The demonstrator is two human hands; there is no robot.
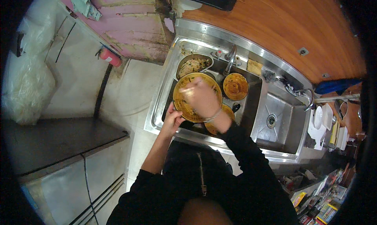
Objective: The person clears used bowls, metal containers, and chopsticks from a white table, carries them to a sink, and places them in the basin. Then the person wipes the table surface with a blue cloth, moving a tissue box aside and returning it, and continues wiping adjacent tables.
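Note:
My left hand [173, 121] grips the near-left rim of a round yellow bowl [180, 104], its thumb over the edge. The bowl is held above the left sink basin, with bits of green and food residue on its inside. Over the bowl's inside is my right hand [203, 98], blurred by motion; a pale shape shows at its fingers, but I cannot tell whether it holds something. Behind the bowl sits a metal strainer basket [195, 65] of food scraps. A second stained bowl [235, 86] stands to the right. Another yellow bowl [212, 129] is partly hidden below my right wrist.
A faucet [231, 60] rises behind the left basin, near a yellowish sponge [254, 67]. The right basin [271, 121] has its own faucet [306, 95]. White dishes [321, 116] stand at the far right. A dark-topped counter [64, 142] lies left, and a red fire extinguisher [110, 57] beyond it.

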